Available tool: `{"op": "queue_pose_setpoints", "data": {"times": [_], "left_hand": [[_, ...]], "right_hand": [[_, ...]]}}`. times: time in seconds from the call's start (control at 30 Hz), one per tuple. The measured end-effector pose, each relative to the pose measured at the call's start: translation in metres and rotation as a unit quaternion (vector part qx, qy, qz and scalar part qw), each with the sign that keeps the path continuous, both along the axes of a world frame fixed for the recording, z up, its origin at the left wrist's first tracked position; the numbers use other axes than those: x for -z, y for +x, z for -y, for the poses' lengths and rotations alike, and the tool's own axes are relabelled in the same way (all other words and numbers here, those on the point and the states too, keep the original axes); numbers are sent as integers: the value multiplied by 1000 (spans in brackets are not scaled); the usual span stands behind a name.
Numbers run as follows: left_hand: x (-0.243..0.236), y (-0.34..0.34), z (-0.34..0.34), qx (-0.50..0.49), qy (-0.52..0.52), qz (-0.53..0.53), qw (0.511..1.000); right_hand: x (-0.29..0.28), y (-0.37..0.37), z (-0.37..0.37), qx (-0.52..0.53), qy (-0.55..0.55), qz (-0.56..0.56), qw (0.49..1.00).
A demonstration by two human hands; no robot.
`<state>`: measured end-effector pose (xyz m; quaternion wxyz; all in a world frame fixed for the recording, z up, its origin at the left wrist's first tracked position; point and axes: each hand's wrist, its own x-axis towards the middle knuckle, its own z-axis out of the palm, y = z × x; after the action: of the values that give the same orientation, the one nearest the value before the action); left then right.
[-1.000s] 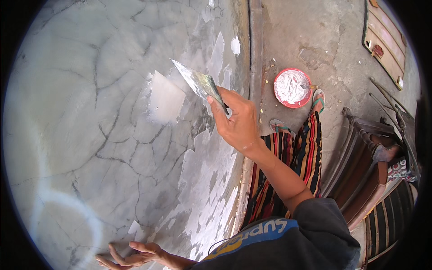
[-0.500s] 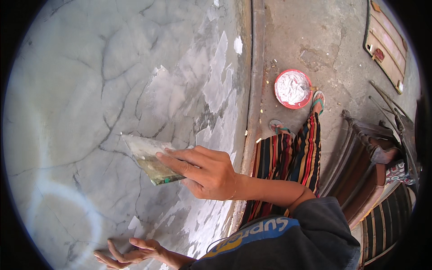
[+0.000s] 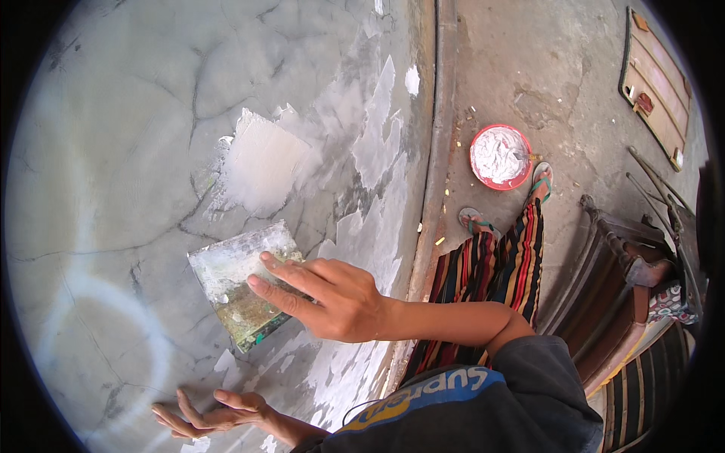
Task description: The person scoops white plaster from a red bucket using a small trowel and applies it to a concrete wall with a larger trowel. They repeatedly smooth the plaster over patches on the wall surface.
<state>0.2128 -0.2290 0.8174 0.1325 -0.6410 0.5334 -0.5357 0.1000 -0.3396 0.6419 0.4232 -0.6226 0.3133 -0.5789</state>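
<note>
In my right hand [image 3: 332, 298] is a square, flat filler spreader [image 3: 245, 264], its face smeared white along one edge and greenish-brown elsewhere. The thumb is hidden behind it and two fingers press on its face. The spreader is beside the cracked grey wall [image 3: 113, 189]; whether it touches cannot be told. Just beyond it a pale patch of white filler [image 3: 264, 158] lies over the cracks. My left hand [image 3: 219, 415] is open at the lower left, fingers spread near the wall, with nothing in it.
A red bowl [image 3: 474, 162] of white paste with a tool's handle sticking out stands on the concrete floor [image 3: 559, 53] near my sandaled feet. A brown wooden chair [image 3: 581, 294] is at the right. Farther off lies a framed panel [image 3: 657, 83].
A broad white filler patch now covers cracks that were bare. The spreader has turned to show more of its face and sits slightly lower; my left hand has barely shifted.
</note>
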Motion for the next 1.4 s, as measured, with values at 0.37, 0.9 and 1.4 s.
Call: {"op": "queue_pose_setpoints", "data": {"times": [0.37, 0.9, 1.4], "left_hand": [[-2, 6, -6, -1, 14, -8, 1000], [-2, -3, 4, -6, 11, 29, 1000], [1, 6, -1, 35, 4, 1, 999]], "right_hand": [[47, -3, 78, 74, 56, -18, 996], [57, 17, 11, 63, 37, -27, 997], [61, -24, 68, 27, 101, 6, 994]]}}
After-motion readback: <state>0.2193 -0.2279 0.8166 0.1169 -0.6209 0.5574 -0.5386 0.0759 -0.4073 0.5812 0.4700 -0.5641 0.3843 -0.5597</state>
